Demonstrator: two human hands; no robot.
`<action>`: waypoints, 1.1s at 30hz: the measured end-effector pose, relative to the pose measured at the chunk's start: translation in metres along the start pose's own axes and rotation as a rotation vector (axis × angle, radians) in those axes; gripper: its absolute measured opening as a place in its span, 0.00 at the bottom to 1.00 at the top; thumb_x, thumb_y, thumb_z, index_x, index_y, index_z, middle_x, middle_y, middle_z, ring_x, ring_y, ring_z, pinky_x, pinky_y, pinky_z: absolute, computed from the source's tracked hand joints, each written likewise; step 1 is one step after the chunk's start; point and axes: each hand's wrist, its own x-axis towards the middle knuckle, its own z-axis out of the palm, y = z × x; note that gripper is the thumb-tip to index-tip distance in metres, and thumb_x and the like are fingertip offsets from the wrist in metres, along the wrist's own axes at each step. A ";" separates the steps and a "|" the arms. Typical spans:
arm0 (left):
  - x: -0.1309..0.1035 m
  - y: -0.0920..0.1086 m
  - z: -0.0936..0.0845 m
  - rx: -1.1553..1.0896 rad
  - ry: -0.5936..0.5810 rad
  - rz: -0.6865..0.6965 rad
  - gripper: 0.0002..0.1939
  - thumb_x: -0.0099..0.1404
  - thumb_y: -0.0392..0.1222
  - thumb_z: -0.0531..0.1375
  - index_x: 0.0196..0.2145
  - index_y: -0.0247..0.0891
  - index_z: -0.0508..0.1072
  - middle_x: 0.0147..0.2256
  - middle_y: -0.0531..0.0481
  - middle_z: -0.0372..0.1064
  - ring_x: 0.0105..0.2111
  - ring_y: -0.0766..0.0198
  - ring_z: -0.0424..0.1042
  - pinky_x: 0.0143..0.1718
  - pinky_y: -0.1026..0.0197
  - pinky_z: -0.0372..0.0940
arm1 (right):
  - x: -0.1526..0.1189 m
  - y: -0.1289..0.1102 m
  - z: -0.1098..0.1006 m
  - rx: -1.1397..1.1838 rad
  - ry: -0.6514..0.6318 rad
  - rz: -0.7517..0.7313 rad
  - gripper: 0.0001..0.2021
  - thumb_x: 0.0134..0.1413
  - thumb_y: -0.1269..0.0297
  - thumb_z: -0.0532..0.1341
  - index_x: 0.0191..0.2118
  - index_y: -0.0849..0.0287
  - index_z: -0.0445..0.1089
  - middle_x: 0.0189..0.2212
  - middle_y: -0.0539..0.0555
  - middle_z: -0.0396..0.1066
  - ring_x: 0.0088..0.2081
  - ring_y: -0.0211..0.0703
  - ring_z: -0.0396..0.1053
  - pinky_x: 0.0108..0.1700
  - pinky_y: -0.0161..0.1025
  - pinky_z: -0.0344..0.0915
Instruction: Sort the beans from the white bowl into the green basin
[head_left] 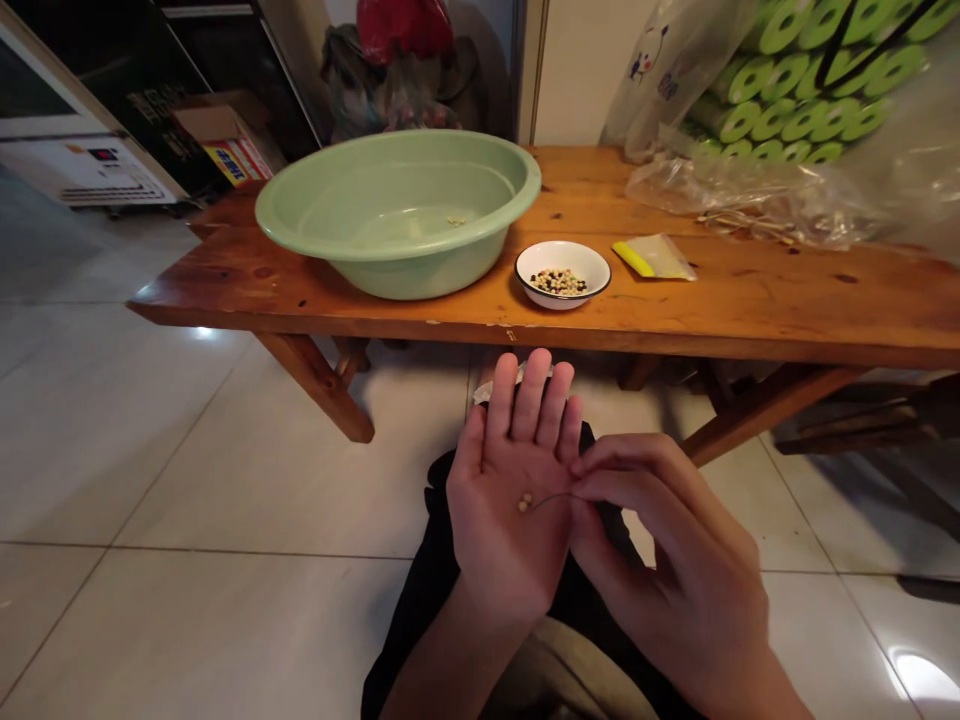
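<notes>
Head view: left hand (512,510) spread palm up, small beads (525,503) on it. Right hand (675,560) pinching thin cord (553,498), its end by the beads. Bowl of mixed beads (562,272) near bench's (750,310) front edge; green basin (397,215) toward left end.

Dark clothing, bare hands

The left hand (517,510) and right hand (675,570) are bare, as are the forearms as far as they show. The fingers look slender, rounded at the tips. Black cloth, apparently trousers (427,590), covers the legs below the front edge of the wooden bench (750,310). Between the forearms shows a dull olive-brown garment (574,665), softly creased; its cut is hard to tell. The black cloth looks plain and loose, its folds lost in shadow.
</notes>
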 end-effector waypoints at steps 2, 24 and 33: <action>-0.002 0.000 0.002 0.014 0.010 0.000 0.23 0.72 0.45 0.39 0.47 0.48 0.73 0.51 0.60 0.72 0.57 0.69 0.64 0.58 0.63 0.60 | -0.003 -0.003 0.001 -0.049 0.031 -0.010 0.09 0.51 0.79 0.57 0.36 0.58 0.66 0.35 0.53 0.67 0.37 0.36 0.70 0.35 0.32 0.70; -0.005 0.001 0.008 0.086 0.128 0.053 0.26 0.72 0.46 0.38 0.43 0.52 0.76 0.51 0.62 0.72 0.58 0.66 0.64 0.57 0.60 0.61 | -0.017 -0.015 0.014 -0.136 0.132 0.071 0.14 0.48 0.78 0.58 0.38 0.51 0.63 0.38 0.54 0.68 0.36 0.44 0.72 0.36 0.45 0.73; 0.000 -0.003 0.001 0.060 0.131 0.033 0.26 0.72 0.46 0.38 0.43 0.50 0.76 0.49 0.59 0.74 0.58 0.66 0.63 0.59 0.60 0.59 | -0.017 -0.012 0.020 -0.135 0.114 0.128 0.11 0.50 0.76 0.58 0.37 0.51 0.63 0.39 0.54 0.66 0.37 0.45 0.71 0.37 0.48 0.71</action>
